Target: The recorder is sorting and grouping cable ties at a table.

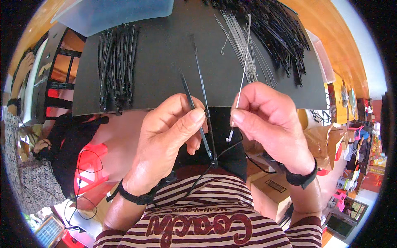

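My left hand [169, 136] pinches two black cable ties [202, 89] between thumb and fingers; their tails point up over the black board [165, 53] and their heads hang below my thumb. A thin white cable tie [244, 62] is pinched in my right hand [269, 120], its long tail rising upward and its small head hanging just under my fingers. The two hands are close together, a little apart, in front of the board's near edge.
On the board lie a bundle of black ties [117, 66] at left, several loose white ties [242, 41] at upper middle, and a heap of black ties [281, 29] at upper right. A cardboard box [271, 190] sits lower right. Another person [16, 103] is at the far left.
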Action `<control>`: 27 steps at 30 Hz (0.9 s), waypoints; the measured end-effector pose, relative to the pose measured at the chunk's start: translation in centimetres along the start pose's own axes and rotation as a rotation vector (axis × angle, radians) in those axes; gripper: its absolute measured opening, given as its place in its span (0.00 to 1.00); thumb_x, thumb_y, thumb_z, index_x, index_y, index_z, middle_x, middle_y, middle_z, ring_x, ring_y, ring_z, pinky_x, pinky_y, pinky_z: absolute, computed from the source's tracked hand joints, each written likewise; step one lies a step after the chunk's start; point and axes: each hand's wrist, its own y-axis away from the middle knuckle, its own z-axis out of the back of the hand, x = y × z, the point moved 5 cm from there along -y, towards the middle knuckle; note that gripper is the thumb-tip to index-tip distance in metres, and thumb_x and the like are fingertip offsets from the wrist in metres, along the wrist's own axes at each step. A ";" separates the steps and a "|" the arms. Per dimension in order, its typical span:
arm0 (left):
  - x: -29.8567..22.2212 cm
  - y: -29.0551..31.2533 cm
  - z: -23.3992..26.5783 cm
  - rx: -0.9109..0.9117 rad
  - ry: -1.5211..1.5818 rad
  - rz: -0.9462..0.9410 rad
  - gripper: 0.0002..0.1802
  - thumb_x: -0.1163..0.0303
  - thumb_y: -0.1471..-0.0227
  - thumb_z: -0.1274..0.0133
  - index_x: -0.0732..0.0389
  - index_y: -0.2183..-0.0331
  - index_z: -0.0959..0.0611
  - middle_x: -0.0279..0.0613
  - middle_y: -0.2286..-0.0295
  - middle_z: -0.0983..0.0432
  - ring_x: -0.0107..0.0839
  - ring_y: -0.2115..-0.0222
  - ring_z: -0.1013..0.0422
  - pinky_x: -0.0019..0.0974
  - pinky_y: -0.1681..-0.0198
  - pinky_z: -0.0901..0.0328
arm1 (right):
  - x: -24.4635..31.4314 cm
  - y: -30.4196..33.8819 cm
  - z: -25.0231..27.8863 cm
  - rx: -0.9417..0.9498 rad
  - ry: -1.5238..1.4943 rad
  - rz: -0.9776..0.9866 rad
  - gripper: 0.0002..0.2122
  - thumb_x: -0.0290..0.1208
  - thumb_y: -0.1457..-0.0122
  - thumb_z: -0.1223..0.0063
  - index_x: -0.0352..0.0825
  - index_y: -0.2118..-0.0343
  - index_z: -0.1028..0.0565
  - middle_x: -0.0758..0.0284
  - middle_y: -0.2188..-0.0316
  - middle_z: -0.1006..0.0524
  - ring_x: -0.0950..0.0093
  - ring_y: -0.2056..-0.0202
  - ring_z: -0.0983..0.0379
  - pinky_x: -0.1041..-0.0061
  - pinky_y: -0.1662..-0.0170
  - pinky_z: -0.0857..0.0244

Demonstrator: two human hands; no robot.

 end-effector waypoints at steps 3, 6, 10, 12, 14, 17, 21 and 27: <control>0.1 0.2 -0.7 0.021 -0.002 0.015 0.12 0.63 0.44 0.52 0.62 0.69 0.26 0.33 0.77 0.30 0.17 0.82 0.36 0.20 0.80 0.41 | -1.2 -0.1 -0.3 -0.010 -0.125 0.042 0.03 0.20 0.46 0.51 0.31 0.74 0.33 0.73 0.81 0.32 0.86 0.77 0.36 0.86 0.75 0.41; 0.3 0.4 -1.0 0.029 -0.039 0.042 0.13 0.62 0.44 0.52 0.63 0.70 0.25 0.32 0.79 0.30 0.16 0.83 0.36 0.20 0.81 0.42 | -2.5 0.4 -0.6 0.017 -0.243 0.011 0.03 0.22 0.45 0.51 0.32 0.72 0.32 0.74 0.81 0.32 0.87 0.80 0.39 0.88 0.79 0.46; 0.8 0.7 -1.2 0.026 -0.073 0.065 0.14 0.61 0.44 0.53 0.63 0.70 0.25 0.32 0.80 0.30 0.16 0.84 0.37 0.19 0.83 0.42 | -3.5 1.3 -1.3 0.115 -0.526 -0.034 0.03 0.23 0.45 0.50 0.34 0.71 0.32 0.74 0.80 0.31 0.90 0.83 0.44 0.90 0.83 0.53; 0.5 0.8 -1.7 0.050 -0.093 0.052 0.14 0.61 0.44 0.53 0.63 0.71 0.25 0.32 0.80 0.30 0.15 0.84 0.37 0.19 0.84 0.42 | -3.9 1.5 -1.1 0.130 -0.527 -0.027 0.03 0.24 0.45 0.50 0.34 0.71 0.32 0.73 0.80 0.30 0.90 0.83 0.43 0.90 0.83 0.53; 0.4 1.0 -2.2 0.041 -0.091 0.047 0.14 0.61 0.44 0.53 0.63 0.71 0.25 0.32 0.80 0.30 0.15 0.84 0.37 0.19 0.84 0.41 | -4.1 1.7 -0.8 0.143 -0.526 -0.020 0.03 0.24 0.45 0.50 0.33 0.71 0.32 0.72 0.80 0.30 0.90 0.83 0.43 0.90 0.83 0.53; 0.6 1.0 -2.3 0.041 -0.087 0.029 0.14 0.61 0.44 0.53 0.63 0.70 0.25 0.32 0.80 0.30 0.15 0.84 0.36 0.19 0.83 0.41 | -4.2 1.3 0.2 0.059 -0.569 0.010 0.03 0.24 0.45 0.50 0.34 0.71 0.32 0.72 0.79 0.29 0.89 0.83 0.43 0.90 0.83 0.53; 0.8 1.1 -2.7 0.049 -0.089 0.043 0.14 0.61 0.43 0.53 0.63 0.69 0.25 0.31 0.80 0.31 0.15 0.84 0.36 0.19 0.83 0.41 | -4.7 1.3 -0.1 -0.011 -0.521 0.036 0.03 0.25 0.45 0.50 0.34 0.71 0.32 0.71 0.80 0.28 0.89 0.84 0.42 0.90 0.84 0.52; 0.8 1.0 -2.3 0.044 -0.156 -0.069 0.15 0.60 0.44 0.54 0.63 0.69 0.26 0.34 0.78 0.29 0.17 0.84 0.36 0.19 0.85 0.42 | -5.4 2.1 -0.8 0.140 -0.611 -0.067 0.04 0.23 0.48 0.48 0.33 0.72 0.31 0.71 0.81 0.29 0.89 0.84 0.42 0.90 0.84 0.54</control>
